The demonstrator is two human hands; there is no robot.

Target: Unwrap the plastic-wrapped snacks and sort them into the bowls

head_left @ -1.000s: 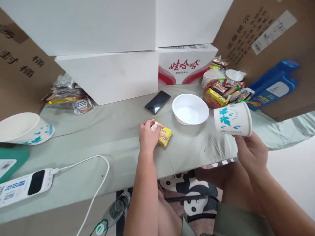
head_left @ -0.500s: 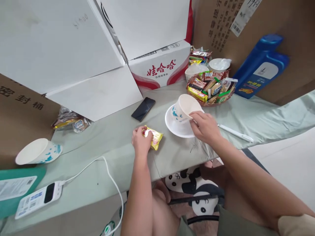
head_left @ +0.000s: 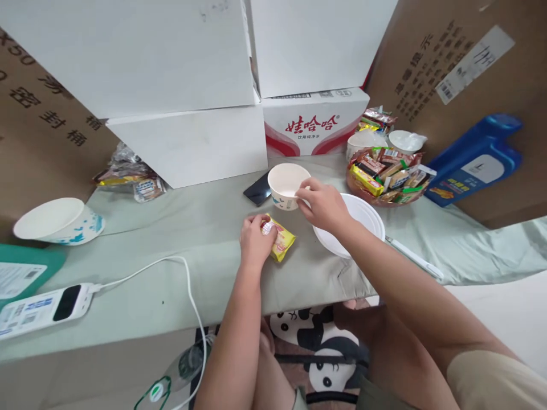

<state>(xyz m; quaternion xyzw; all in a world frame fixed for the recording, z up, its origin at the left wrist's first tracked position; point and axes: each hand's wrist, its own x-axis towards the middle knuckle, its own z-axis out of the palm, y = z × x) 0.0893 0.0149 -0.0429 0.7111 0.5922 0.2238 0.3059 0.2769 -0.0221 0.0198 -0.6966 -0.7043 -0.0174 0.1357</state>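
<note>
While my left hand (head_left: pixel 255 242) pinned the yellow snack packet (head_left: pixel 282 244) to the worktop (head_left: pixel 171 228), my right hand (head_left: pixel 323 204), fingers pinching its rim, held the paper cup (head_left: pixel 287 186) upright just beyond the packet.

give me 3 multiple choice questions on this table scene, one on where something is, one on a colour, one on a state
1. Where is the phone?
A. behind the paper cup
B. in the snack basket
C. under the power bank

2. What colour is the snack packet under the left hand?
A. blue
B. yellow
C. black

3. How does the paper cup stand?
A. upside down
B. on its side
C. upright, mouth up

Answers: 1 A, it lies dark and flat just beyond the cup. 2 B, the wrapper is yellow beside the fingers. 3 C, its open mouth faces up while the right hand holds the rim.
</note>
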